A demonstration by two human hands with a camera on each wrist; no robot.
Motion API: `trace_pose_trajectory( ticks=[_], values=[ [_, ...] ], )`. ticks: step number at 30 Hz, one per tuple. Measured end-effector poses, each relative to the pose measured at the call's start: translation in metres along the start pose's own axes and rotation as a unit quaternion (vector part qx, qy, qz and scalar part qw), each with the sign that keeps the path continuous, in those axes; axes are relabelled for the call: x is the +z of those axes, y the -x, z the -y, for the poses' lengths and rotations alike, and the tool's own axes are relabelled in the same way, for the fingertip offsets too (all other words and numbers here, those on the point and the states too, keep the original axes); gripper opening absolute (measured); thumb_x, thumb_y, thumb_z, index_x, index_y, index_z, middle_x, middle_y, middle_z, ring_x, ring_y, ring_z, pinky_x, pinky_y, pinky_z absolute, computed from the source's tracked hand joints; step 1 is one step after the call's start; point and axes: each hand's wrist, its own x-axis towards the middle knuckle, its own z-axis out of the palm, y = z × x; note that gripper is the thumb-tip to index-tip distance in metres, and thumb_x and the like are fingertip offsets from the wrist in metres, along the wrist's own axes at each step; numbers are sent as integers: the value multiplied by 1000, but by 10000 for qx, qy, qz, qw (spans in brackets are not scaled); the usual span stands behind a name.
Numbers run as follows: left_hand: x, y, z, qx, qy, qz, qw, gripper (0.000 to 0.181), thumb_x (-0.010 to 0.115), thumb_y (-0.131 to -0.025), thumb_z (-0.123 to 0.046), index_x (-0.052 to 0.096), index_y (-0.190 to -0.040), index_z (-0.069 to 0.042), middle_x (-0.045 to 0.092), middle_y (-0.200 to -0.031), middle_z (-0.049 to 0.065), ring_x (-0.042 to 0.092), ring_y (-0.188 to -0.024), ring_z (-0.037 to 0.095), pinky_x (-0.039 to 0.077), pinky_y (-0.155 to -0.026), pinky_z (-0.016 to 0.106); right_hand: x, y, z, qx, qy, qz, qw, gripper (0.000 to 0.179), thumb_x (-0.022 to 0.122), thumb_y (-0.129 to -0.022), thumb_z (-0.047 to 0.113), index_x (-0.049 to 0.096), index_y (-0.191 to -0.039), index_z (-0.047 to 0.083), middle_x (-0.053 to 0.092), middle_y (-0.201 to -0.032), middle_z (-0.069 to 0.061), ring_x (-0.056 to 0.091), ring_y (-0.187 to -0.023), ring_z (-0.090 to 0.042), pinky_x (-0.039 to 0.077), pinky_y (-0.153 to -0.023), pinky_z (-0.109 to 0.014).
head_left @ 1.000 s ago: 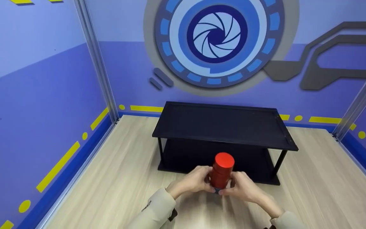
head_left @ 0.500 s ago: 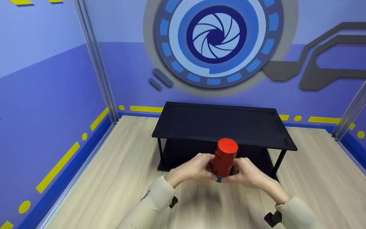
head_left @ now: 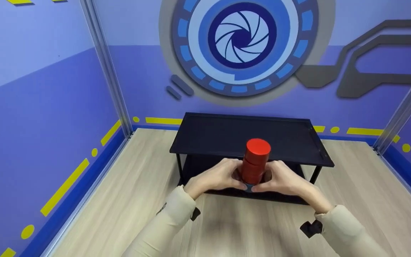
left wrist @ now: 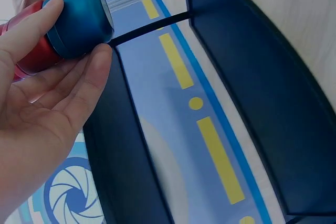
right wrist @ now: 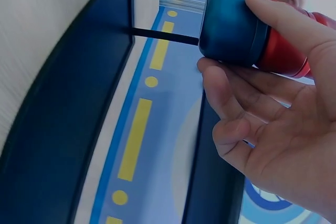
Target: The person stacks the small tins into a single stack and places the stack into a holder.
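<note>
Both hands hold a red-and-blue canister (head_left: 255, 160) upright in front of a black two-tier rack (head_left: 241, 134). Its body is red with seams across it, and the bottom part (left wrist: 81, 19) is blue and metallic. My left hand (head_left: 219, 175) grips its left side, thumb at the blue part. From the other side my right hand (head_left: 284, 178) grips it too, thumb close to the left one. In the right wrist view the blue base (right wrist: 233, 27) is off any surface, with fingers beneath and behind it. The canister's far side is hidden.
Thin black posts carry the rack's upper tray over a lower tray (right wrist: 58, 114). It stands on a pale wood-grain table (head_left: 134, 178). Purple-blue panels with metal corner posts (head_left: 107, 67) enclose the left, back and right.
Both hands have lifted the canister up from near the table, in front of the rack. Its red top now overlaps the upper tray in the head view.
</note>
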Motion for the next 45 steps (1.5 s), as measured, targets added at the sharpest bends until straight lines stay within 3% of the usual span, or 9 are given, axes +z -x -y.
trace_pose_trajectory(
  ticks=[10, 17, 24, 32, 45],
  values=[
    [-22, -9, -11, 107, 36, -72, 9999, 37, 79, -79, -15, 64, -112, -9, 71, -100, 3, 65, -80, 4, 52, -73, 14, -23, -9, 11, -120, 71, -95, 9999, 42, 83, -73, 27, 69, -108, 8, 75, -91, -6, 67, -70, -10, 54, -65, -23],
    [-37, -18, -16, 180, 106, -140, 9997, 39, 78, -80, -14, 63, -115, -8, 70, -101, 4, 65, -81, 6, 53, -75, 16, -40, -17, 19, 9, 100, -132, 9999, 43, 83, -73, 26, 67, -109, 9, 74, -95, -6, 69, -76, -11, 55, -70, -24],
    [-47, -27, -16, 181, 214, -400, 9988, 40, 77, -81, -14, 63, -118, -7, 70, -102, 7, 66, -84, 12, 53, -76, 18, -53, -28, 19, 69, 317, -330, 9989, 42, 83, -72, 27, 69, -108, 10, 75, -97, -5, 69, -80, -11, 54, -72, -26],
    [-50, -38, -10, 9, 198, -723, 9972, 43, 75, -82, -13, 61, -123, -7, 70, -105, 7, 66, -89, 13, 53, -80, 19, -59, -42, 11, 324, 139, -396, 9986, 43, 82, -73, 25, 68, -110, 10, 74, -99, -7, 69, -84, -15, 53, -78, -33],
    [-41, -56, -2, -563, 229, -1293, 9897, 45, 69, -87, -12, 56, -130, -7, 69, -111, 9, 67, -93, 16, 53, -78, 23, -62, -63, -7, 584, -123, -543, 9967, 43, 81, -75, 22, 67, -113, 7, 74, -99, -12, 69, -80, -17, 53, -74, -30]
  ],
)
